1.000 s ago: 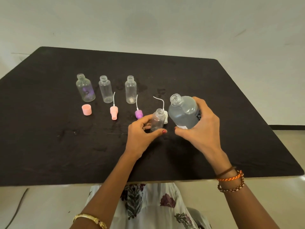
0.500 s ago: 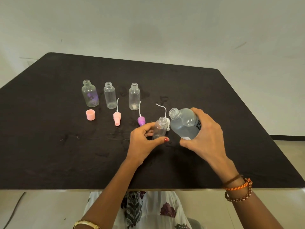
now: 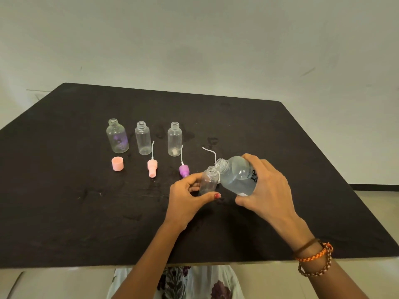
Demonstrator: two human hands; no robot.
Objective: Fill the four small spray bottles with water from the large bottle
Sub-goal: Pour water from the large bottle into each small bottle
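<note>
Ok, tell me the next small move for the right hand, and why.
Probably tip the large bottle a little further: the right hand holds its mouth just over the open neck of the small bottle steadied by the left hand, and no water is visibly flowing.

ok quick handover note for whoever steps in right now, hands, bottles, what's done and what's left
Left hand: grip around the small bottle, held upright on the table.
Right hand: grip around the large bottle, tilted with its open mouth right at the small bottle's mouth; no water visibly flowing yet.
Three other small bottles stand open in a row at the back left and look empty.
In front of them lie a pink cap, a pink spray top and a purple spray top.
Done: all bottles opened.
Left: fill all four.
</note>
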